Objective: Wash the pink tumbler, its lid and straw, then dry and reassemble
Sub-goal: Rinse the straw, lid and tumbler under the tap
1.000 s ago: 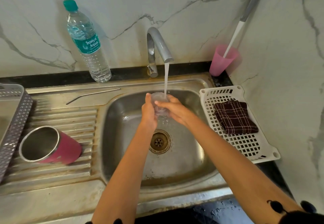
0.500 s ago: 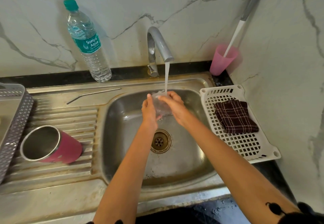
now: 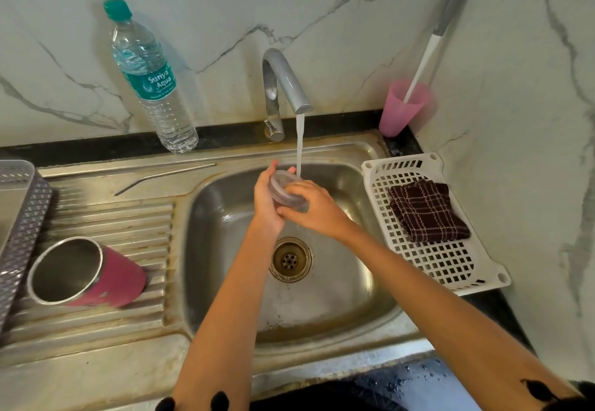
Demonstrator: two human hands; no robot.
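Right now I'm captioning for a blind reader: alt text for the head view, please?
The left hand and right hand hold a clear lid under the running tap above the sink. At left a pink tumbler lies on its side near a metal straw; a cloth sits in a white basket at right.

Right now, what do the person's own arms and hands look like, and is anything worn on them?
Both forearms are bare as far as the picture's lower edge; no sleeve covers them. The left hand and the right hand show no ring, watch, bracelet or glove. Small black tufts sit near each elbow, probably the trim of a dark garment.
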